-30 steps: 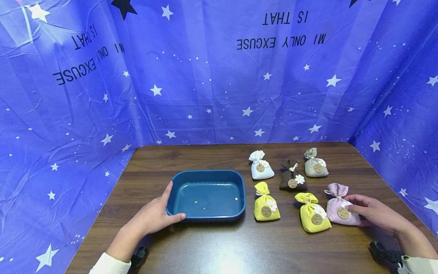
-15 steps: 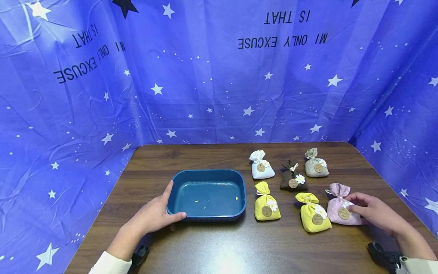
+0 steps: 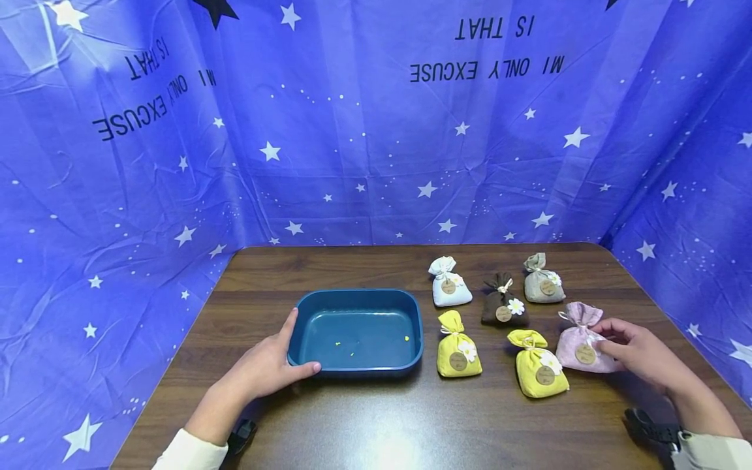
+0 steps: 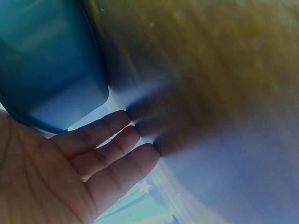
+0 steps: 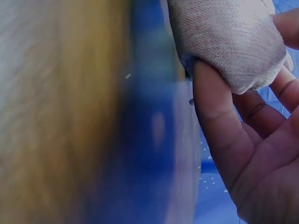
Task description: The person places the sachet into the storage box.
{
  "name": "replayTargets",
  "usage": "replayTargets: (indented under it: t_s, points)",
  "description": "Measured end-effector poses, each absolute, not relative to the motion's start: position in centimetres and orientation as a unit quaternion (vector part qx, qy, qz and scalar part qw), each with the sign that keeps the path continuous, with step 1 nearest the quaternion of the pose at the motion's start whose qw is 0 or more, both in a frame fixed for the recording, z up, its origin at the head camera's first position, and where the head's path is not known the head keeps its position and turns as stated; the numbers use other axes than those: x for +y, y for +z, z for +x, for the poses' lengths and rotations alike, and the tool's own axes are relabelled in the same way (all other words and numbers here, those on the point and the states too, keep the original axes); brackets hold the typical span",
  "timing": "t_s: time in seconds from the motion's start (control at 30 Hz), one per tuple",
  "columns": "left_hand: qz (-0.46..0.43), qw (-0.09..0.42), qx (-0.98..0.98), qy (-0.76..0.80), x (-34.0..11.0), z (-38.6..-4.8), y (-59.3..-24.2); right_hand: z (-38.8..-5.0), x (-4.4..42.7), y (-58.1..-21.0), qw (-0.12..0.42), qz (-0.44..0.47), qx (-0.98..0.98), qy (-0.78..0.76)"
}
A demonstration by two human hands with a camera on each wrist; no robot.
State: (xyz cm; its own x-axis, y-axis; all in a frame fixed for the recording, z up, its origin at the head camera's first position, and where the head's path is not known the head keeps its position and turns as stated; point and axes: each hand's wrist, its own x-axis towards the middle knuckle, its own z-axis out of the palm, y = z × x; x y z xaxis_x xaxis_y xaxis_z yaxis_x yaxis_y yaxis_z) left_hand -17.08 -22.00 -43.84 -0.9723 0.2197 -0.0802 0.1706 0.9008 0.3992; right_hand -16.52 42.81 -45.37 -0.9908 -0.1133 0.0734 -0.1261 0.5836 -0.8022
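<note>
Gripping a coarse-woven pink pouch [image 3: 578, 344]

Blue star-print curtain [image 3: 376, 117], brown wooden table [image 3: 482, 424]

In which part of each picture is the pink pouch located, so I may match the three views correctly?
Head: the pink pouch is at lower right, in the right hand.
Left wrist: not in it.
Right wrist: upper right, cut by the top edge.
Shared landmark: the right hand, in head and right wrist views.
</note>
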Motion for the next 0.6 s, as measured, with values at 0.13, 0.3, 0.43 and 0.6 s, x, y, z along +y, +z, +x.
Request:
replayTargets:
  t_s: [0.13, 0.3, 0.43, 0.6]
  points:
    - [0.101, 0.06, 0.973, 0.201, -22.0, -17.1, -43.8, -17.5, 42.4, -44.7, 0.015, 0.072, -0.89, 0.451]
    - [0.099, 0.065, 0.973, 0.199, -22.1, -17.0, -43.8, -18.6, 41.8, -43.9, 0.018, 0.081, -0.88, 0.467]
    - [0.095, 0.068, 0.972, 0.203, -22.1, -17.0, -43.9, -19.5, 41.1, -43.1, 0.02, 0.091, -0.877, 0.472]
    - [0.096, 0.063, 0.972, 0.204, -22.0, -17.0, -43.9, -20.3, 40.4, -42.1, 0.028, 0.108, -0.887, 0.449]
